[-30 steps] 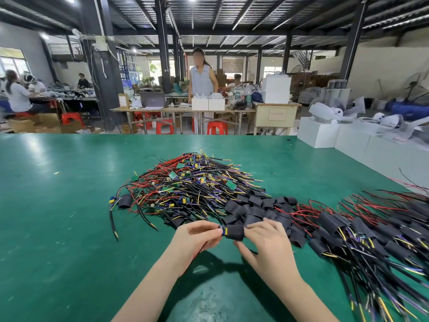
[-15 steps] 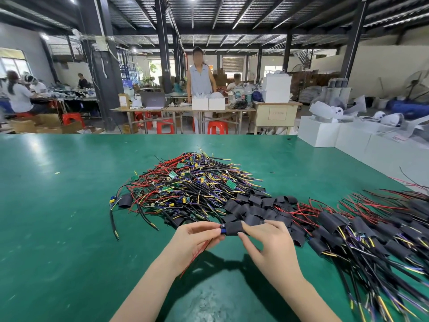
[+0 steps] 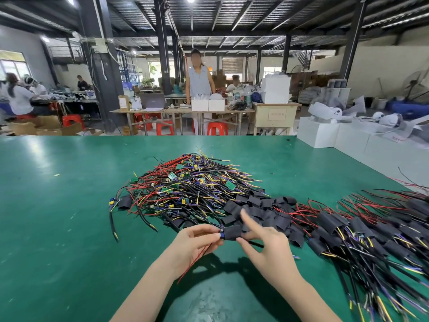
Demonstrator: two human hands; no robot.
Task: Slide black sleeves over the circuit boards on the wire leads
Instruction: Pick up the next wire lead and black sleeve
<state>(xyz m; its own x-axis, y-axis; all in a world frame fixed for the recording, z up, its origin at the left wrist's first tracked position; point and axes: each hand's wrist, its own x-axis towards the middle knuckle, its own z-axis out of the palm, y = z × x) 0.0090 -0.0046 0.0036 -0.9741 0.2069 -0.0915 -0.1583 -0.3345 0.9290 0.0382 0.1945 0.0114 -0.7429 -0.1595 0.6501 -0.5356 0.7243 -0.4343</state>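
Left hand (image 3: 197, 240) grip pinches the board's bare end, anchoring it while right hand (image 3: 262, 242) grip, thumb-and-finger on the black sleeve (image 3: 232, 233), works it on above the desk (image 3: 58, 228).

Near centre, above the table (image 3: 58, 217): left hand (image 3: 195, 242) to the left, right hand (image 3: 264, 245) to the right, a sleeve (image 3: 232, 233) pinched between them, a wire lead (image 3: 195, 259) trailing under the left palm toward the near edge. Just beyond the hands, at mid-table: a heap of unsleeved leads with circuit boards (image 3: 185, 189). To that heap's right, touching it: loose sleeves (image 3: 260, 205). Further right, running to the near right corner: a pile of sleeved leads (image 3: 362, 233). Alone at the heap's left edge: one sleeved lead (image 3: 124, 202). Beyond the table's far edge: workbenches (image 3: 181, 110) with stools (image 3: 165, 127) beneath; boxes (image 3: 318, 133) at far right.
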